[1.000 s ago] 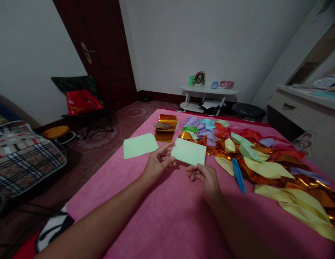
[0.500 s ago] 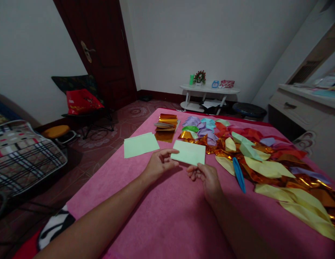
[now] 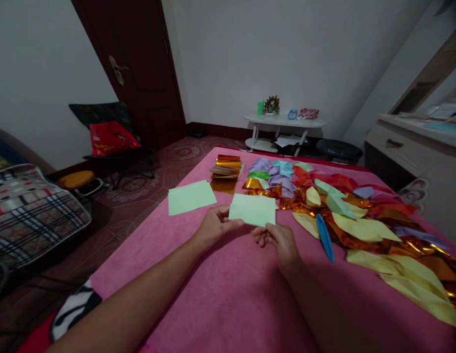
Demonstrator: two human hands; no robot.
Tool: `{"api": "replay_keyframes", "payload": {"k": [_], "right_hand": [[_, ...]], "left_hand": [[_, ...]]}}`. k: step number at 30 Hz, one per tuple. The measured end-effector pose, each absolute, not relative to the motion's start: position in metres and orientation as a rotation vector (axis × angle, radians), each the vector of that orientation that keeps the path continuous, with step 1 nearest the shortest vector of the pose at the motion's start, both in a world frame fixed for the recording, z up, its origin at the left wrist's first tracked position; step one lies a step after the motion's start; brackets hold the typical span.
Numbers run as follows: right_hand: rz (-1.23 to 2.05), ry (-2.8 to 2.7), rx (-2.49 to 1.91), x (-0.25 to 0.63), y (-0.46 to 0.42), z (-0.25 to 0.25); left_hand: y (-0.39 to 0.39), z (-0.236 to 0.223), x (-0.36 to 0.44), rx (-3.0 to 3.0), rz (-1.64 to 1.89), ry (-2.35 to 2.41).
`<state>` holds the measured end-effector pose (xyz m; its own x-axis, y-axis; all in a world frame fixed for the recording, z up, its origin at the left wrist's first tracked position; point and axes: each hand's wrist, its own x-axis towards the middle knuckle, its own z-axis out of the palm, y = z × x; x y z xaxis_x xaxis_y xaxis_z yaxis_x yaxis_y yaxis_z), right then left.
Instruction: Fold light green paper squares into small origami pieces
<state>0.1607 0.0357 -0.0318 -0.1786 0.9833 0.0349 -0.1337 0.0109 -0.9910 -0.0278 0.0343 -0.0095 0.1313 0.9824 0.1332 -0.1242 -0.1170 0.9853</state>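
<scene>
Between my hands is a pale green sheet of paper [image 3: 253, 209], held just above the pink tablecloth [image 3: 228, 289]. My left hand [image 3: 217, 226] grips its left end, thumb over the lower corner and fingers behind. At the lower right corner, my right hand [image 3: 277, 242] pinches the sheet between thumb and finger, its other fingers curled beneath. Whether it is one sheet or a thin stack I cannot tell. More pale green sheets [image 3: 191, 198] lie to the left. Beyond my hands sits a pile of shiny gold foil paper [image 3: 224, 184].
Crumpled and folded colored papers [image 3: 360, 223] cover the table's right side, with a slim blue object [image 3: 325, 238] at their near edge. A white side table [image 3: 287, 121] stands by the back wall. At left are a chair with a red bag [image 3: 113, 138] and a yellow stool [image 3: 75, 179].
The held green paper has shifted slightly left and nearer my left palm. My left thumb now lies over its front, where fingers reached across before.
</scene>
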Motion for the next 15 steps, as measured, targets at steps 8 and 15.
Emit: {"api": "replay_keyframes", "payload": {"k": [8, 15], "right_hand": [[1.297, -1.386, -1.015, 0.1592, 0.0315, -0.0308], [1.233, -1.435, -1.031, 0.1601, 0.0334, -0.032]], "left_hand": [[0.0316, -0.0076, -0.0247, 1.17, 1.213, 0.985], [0.0299, -0.0109, -0.0219, 1.141, 1.174, 0.965]]}}
